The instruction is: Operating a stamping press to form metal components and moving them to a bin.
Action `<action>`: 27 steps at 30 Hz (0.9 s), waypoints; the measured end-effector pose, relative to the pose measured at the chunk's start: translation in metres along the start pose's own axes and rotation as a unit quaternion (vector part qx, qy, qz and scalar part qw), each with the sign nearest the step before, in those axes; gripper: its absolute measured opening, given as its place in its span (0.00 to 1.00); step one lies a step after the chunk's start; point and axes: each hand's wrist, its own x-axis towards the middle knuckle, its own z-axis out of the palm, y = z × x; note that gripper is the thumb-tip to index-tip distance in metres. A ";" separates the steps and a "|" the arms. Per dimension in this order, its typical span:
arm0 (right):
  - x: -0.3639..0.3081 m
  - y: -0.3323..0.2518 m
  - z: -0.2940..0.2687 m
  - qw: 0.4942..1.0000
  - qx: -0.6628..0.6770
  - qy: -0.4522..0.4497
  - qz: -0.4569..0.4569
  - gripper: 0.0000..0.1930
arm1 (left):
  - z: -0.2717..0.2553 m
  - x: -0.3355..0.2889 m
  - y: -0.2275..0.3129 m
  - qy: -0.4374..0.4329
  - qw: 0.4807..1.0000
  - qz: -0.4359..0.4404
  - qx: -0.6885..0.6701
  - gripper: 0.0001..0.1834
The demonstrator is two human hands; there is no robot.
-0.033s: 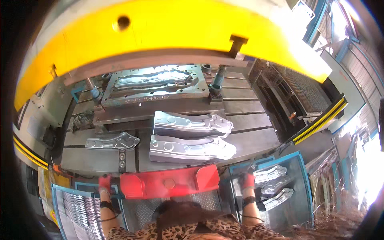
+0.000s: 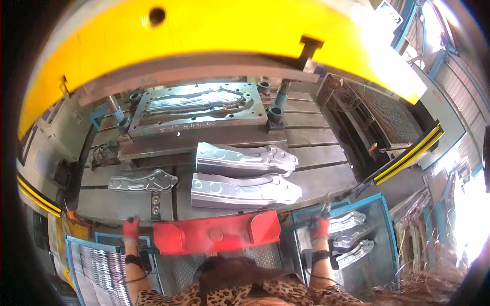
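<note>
My left hand (image 2: pixel 130 229), in a red glove, is at the press bed's front edge, just left of a red control box (image 2: pixel 217 233). Its fingers look bunched; whatever they may hold is hidden. On the box's other side is my right hand (image 2: pixel 320 228), also red-gloved and closed on a thin grey tool (image 2: pixel 326 204) pointing away from me, its shape blurred. Two shaped sheet-metal parts (image 2: pixel 245 158) lie side by side on the bed, with a smaller one (image 2: pixel 144 181) to their left. Behind them, the lower die (image 2: pixel 204 122) carries a shiny formed shape.
A yellow press ram (image 2: pixel 219 30) hangs over the die, with guide posts (image 2: pixel 276 109) at its sides. A blue-framed bin (image 2: pixel 390 239) at right holds several metal parts; another bin (image 2: pixel 71 250) at left holds a stacked row. Yellow-black strips (image 2: pixel 408 155) flank the bed.
The yellow ram has risen a little. My left hand has shifted slightly left, and my right hand slightly forward, with the grey tool showing more clearly. The metal parts have stayed put.
</note>
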 end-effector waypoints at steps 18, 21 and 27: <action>0.070 -0.138 0.465 0.828 -0.331 -0.247 -0.380 0.26 | 0.087 0.129 0.321 -0.142 0.930 0.253 -0.228 0.13; 0.076 -0.105 0.473 0.813 -0.421 -0.249 -0.316 0.27 | 0.099 0.135 0.325 -0.150 0.924 0.269 -0.227 0.13; 0.078 -0.071 0.463 0.805 -0.407 -0.206 -0.379 0.31 | 0.117 0.151 0.342 -0.218 0.894 0.243 -0.306 0.13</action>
